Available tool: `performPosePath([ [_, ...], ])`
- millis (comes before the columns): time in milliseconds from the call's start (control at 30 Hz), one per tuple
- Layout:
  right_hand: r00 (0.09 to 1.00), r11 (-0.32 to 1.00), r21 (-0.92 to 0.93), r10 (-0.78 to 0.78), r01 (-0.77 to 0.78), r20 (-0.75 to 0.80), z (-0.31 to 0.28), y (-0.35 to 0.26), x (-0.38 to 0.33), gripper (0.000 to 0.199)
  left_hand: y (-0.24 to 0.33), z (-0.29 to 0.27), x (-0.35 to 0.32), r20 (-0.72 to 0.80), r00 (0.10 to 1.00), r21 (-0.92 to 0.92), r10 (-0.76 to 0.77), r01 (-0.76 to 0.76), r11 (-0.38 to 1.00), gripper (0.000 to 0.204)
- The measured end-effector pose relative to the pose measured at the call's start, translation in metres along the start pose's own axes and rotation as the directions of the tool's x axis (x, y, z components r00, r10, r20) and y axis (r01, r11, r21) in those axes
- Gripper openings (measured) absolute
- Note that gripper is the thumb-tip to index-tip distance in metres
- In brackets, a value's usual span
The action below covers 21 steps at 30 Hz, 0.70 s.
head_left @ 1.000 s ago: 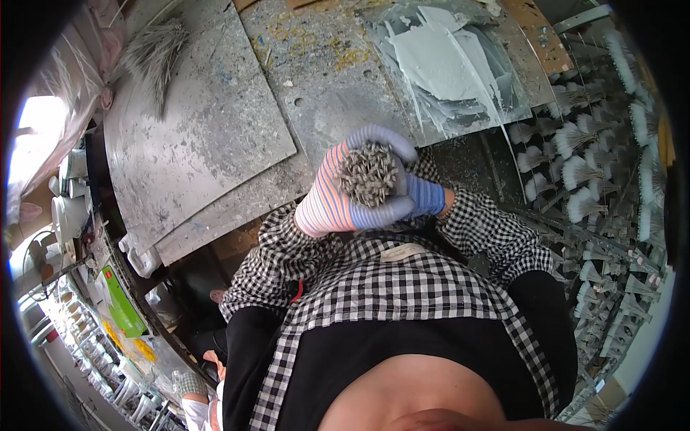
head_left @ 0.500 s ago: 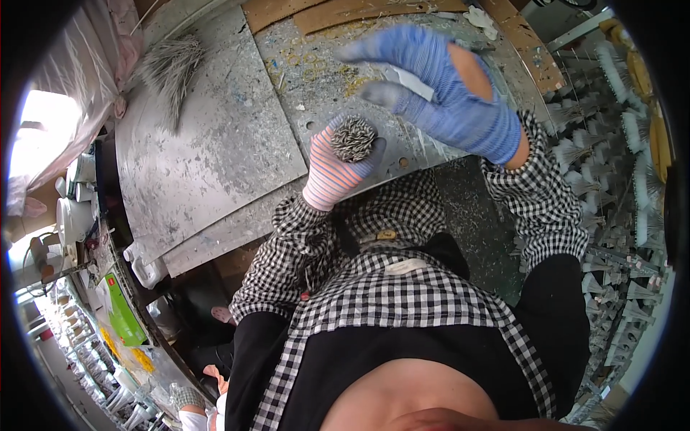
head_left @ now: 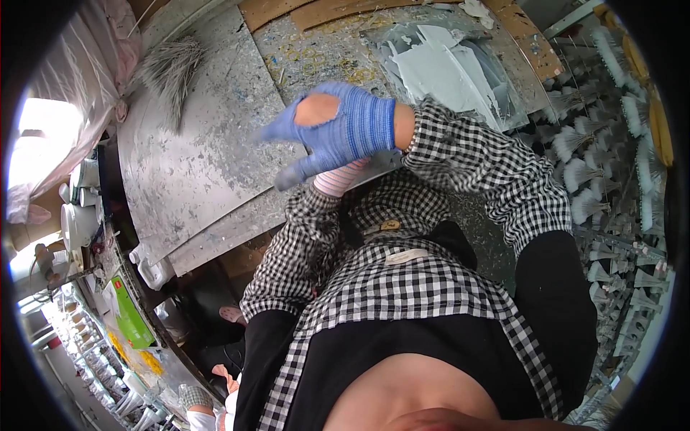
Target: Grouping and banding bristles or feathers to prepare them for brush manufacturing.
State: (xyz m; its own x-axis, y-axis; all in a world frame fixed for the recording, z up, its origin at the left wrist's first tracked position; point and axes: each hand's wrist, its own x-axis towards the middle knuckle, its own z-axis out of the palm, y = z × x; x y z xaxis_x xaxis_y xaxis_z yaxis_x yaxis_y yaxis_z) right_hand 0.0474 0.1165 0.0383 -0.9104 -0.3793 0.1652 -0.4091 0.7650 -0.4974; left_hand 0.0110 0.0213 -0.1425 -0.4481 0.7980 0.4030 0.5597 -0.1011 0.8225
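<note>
Head view. Right hand (head_left: 332, 126), fingers and thumb apart, crosses over the left hand (head_left: 338, 179), whose finger state cannot be told; a grey bristle bundle (head_left: 174, 72) lies on the surface (head_left: 208, 147), beyond and left of the right fingers.

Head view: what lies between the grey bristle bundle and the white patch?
In the head view: part of the grey sheet, then tabletop with yellow marks, just beyond the right hand.

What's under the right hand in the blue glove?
From the head camera, only the wrist end of the left hand, in a pink-striped glove, shows beneath the right hand. The rest of it, and anything it may hold, is covered.
</note>
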Motion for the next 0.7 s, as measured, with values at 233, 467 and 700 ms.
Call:
performPosePath([
  [233, 0.885, 0.907, 0.380, 0.016, 0.183, -0.465, 0.006, 0.025, -0.054, 0.097, 0.061, -0.032, 0.035, -0.207, 0.942, -0.581, -0.265, 0.100, 0.808, 0.021],
  [467, 0.786, 0.902, 0.413, 0.347, -0.128, -0.512, 0.086, 0.050, -0.070, 0.055, 0.148, -0.016, 0.053, -0.588, 0.773, -0.300, -0.239, 0.066, 0.952, 0.022],
  [700, 0.952, 0.742, 0.666, 0.255, -0.081, -0.169, 0.061, 0.048, -0.098, 0.044, 0.147, -0.065, 0.065, 0.063, 0.992, -0.490, 0.114, -0.069, 0.869, 0.042],
])
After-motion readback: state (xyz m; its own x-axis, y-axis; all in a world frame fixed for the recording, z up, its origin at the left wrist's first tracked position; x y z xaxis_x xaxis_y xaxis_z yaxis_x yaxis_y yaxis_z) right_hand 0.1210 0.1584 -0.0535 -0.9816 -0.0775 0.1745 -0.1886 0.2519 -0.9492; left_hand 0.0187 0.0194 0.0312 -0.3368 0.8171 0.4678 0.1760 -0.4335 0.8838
